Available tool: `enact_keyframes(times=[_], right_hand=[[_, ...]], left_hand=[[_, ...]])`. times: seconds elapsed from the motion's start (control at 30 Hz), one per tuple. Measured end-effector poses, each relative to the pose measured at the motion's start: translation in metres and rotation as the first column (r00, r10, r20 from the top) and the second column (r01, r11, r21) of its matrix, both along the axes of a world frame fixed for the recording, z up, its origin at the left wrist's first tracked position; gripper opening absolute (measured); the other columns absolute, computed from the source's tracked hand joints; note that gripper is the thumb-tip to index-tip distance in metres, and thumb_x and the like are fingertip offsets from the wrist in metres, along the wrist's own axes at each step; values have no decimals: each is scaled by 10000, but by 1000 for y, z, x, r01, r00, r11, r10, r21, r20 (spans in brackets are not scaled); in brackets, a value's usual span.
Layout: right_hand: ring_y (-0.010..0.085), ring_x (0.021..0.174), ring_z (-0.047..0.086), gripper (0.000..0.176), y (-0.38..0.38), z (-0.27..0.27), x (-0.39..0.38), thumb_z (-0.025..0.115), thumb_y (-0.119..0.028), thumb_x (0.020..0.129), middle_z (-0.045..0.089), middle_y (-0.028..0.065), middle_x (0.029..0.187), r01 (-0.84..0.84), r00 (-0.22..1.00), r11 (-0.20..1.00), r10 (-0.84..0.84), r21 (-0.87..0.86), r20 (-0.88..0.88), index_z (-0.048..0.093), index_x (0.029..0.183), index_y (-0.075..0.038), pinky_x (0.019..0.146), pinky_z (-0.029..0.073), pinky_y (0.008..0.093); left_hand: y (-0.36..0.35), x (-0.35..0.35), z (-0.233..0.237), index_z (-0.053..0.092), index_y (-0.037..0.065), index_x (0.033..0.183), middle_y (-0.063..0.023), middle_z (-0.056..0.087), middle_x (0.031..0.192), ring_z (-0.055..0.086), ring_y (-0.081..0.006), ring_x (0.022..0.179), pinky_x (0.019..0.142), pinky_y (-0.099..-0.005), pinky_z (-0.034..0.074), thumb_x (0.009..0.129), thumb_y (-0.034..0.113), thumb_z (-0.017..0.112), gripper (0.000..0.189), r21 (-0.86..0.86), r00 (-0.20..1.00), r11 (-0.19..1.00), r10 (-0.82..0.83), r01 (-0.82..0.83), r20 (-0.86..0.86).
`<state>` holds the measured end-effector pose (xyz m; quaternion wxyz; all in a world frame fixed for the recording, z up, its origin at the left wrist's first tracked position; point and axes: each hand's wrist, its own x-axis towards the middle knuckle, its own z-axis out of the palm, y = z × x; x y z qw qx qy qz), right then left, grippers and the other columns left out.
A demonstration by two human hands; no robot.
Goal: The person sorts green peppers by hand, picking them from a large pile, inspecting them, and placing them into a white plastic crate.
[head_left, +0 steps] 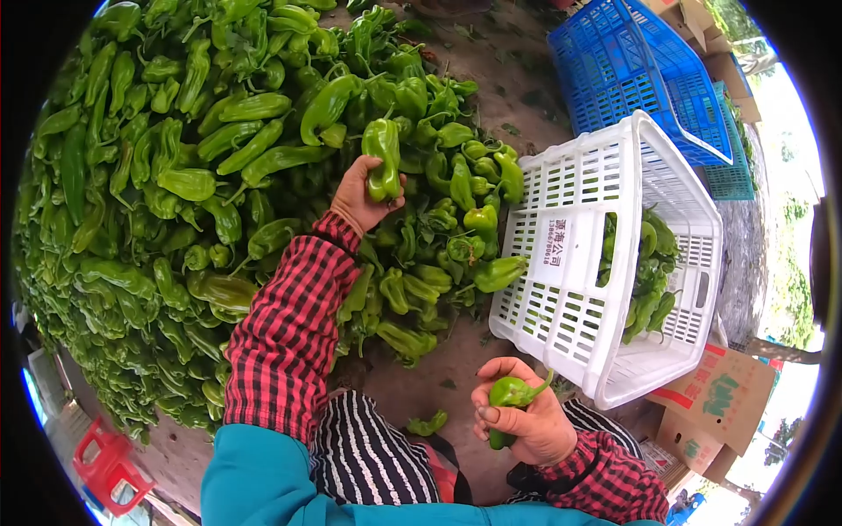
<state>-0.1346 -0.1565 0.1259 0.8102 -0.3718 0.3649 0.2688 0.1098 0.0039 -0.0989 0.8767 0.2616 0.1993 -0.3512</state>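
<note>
A large heap of green peppers [254,167] covers the ground at the left and centre. Over its right part, my left hand [364,197] is closed round a light green pepper [382,158], held upright. Lower right, my right hand [526,421] grips another green pepper [509,394] between thumb and fingers, its stem pointing up and right. Just above that hand stands a white plastic crate [561,254], tilted in the view, with green peppers [649,272] inside. A single green pepper [427,424] lies on the ground between my arms.
Blue crates [614,70] and a teal crate [730,167] are at the upper right. Cardboard boxes [724,399] lie beyond the white crate at the lower right. A red plastic stool [110,465] stands at the lower left. Striped fabric covers my legs.
</note>
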Motion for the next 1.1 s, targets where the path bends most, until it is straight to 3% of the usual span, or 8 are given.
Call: enact_keyframes(times=[0.27, 0.4, 0.43, 0.53, 0.6, 0.87, 1.0, 1.1], right_hand=[[233, 933, 563, 334, -1, -6, 3, 591, -25, 823, 520, 96, 1032, 85, 996, 986, -82, 142, -23, 446, 1123, -53, 812, 490, 425], [253, 993, 551, 279, 3, -3, -1, 594, 7, 810, 481, 107, 1121, 87, 996, 989, -87, 123, -5, 483, 1056, -63, 824, 495, 430], [253, 993, 551, 279, 2, -4, -3, 594, 7, 810, 481, 107, 1121, 88, 996, 989, -88, 122, -3, 483, 1056, -63, 824, 495, 430], [245, 1009, 541, 287, -3, -9, -8, 611, 24, 790, 436, 100, 1187, 66, 994, 984, -79, 164, 75, 500, 1040, -63, 838, 495, 426], [224, 1013, 534, 308, -4, -8, -6, 626, 36, 771, 410, 79, 1216, 100, 993, 989, -106, 106, 49, 511, 1038, -66, 871, 479, 424], [214, 1068, 485, 355, 2, -18, -2, 699, -90, 751, 394, 57, 1247, 143, 967, 990, -140, 0, 214, 504, 1047, -104, 936, 410, 443], [280, 1179, 425, 419, -7, -29, 6, 727, -180, 741, 440, 94, 1250, 131, 936, 987, -153, 91, 316, 478, 1075, -134, 959, 363, 561], [222, 975, 563, 410, 2, -17, 18, 693, -84, 765, 553, 65, 1034, 232, 911, 964, -261, 127, 320, 460, 1102, -96, 881, 472, 422]], left_hand=[[19, -71, 49, 402, -78, 1156, -149, 508, 952, 468, -196, 667, 586, -302, 407, 837, 328, 475, 521, -756, 985, 653, -100, -39, -137], [18, -97, 63, 434, 14, 1168, -120, 557, 989, 554, -229, 796, 690, -309, 469, 841, 288, 560, 445, -602, 997, 795, -73, 75, 28], [13, -105, 70, 439, 26, 1158, -106, 558, 984, 564, -227, 820, 714, -310, 472, 786, 207, 627, 455, -170, 972, 985, 36, 4, 233], [17, -120, 92, 437, 31, 1122, -87, 554, 961, 577, -215, 855, 768, -306, 470, 625, 25, 757, 591, 440, 866, 881, -78, -172, 495], [20, -129, 97, 422, 27, 1111, -105, 542, 948, 571, -218, 839, 747, -295, 469, 625, 72, 759, 593, 709, 519, 401, -489, -580, 701], [25, -134, 104, 504, 14, 946, -94, 545, 834, 533, -211, 710, 651, -311, 460, 511, 212, 873, 604, 472, 138, 529, -551, -706, 823], [22, -142, 116, 535, 16, 923, -106, 549, 799, 535, -260, 711, 617, -329, 456, 548, 223, 853, 534, 454, 153, 765, -435, -458, 887], [16, -147, 112, 544, 17, 927, -100, 558, 789, 536, -258, 703, 619, -325, 447, 665, 147, 781, 376, 407, 173, 821, -368, -402, 914]])
